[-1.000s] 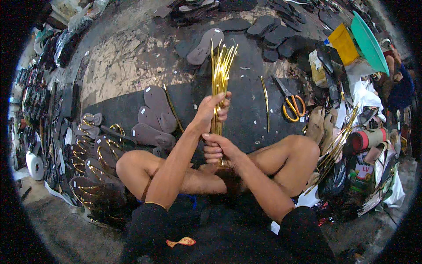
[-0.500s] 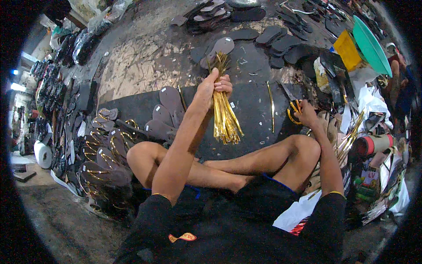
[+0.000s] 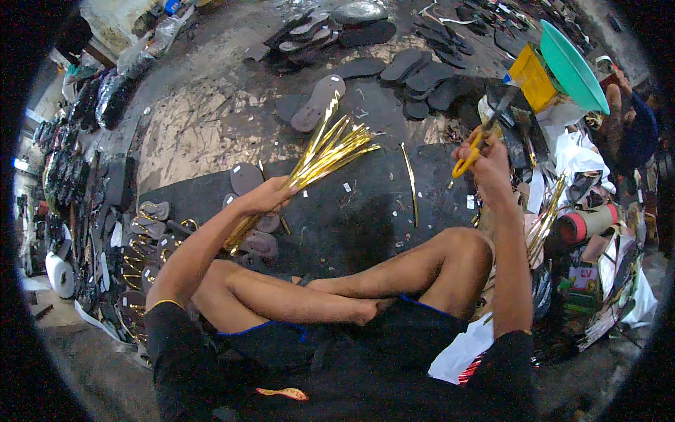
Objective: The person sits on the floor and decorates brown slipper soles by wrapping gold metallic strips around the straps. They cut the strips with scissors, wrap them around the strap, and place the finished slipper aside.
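My L hand (image 3: 273, 197), approx 10 o'clock from ctr of view, is curled tight round the middle of a bundle of gold strips (image 3: 325, 158); one end fans out twd 1 o'clock, the other drops twd 7 under my forearm. My R hand (image 3: 488, 163), btwn 2 & 3, is closed on the yellow handles of the scissors (image 3: 464, 164), blades up twd 1; can't tell if they're apart, too blurry.

Both hands are over the dark mat (image 3: 365, 235), well apart, w/ one loose gold strip (image 3: 412, 188) lying btwn them. Grey sole (image 3: 306, 117) at 12, just past the bundle's tips; dark soles (image 3: 422, 76) piled at 1. Gold-strapped sandals (image 3: 149, 232) at 9, partly behind my L arm. Teal basin (image 3: 571, 65) at 2 beside a yellow box (image 3: 532, 76); red-ended roll (image 3: 592, 221) at 3, w/ more gold strips (image 3: 545, 224) near it.
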A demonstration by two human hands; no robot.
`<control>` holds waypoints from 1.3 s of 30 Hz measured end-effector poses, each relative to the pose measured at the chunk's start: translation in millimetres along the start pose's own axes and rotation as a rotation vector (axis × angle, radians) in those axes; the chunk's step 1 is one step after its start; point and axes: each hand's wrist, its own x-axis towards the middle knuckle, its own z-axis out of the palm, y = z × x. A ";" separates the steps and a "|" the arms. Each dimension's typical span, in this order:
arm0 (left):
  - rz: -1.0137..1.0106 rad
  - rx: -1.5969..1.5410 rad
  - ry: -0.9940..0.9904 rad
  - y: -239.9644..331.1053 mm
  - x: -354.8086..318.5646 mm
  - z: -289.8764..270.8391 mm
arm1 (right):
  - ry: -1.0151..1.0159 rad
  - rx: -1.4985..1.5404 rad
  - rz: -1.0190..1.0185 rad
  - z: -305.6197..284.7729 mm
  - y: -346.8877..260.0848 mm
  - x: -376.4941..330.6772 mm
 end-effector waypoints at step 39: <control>-0.128 -0.421 -0.397 -20.9 -16.5 -1.7 | -0.939 -0.549 0.556 235.1 4.1 -104.5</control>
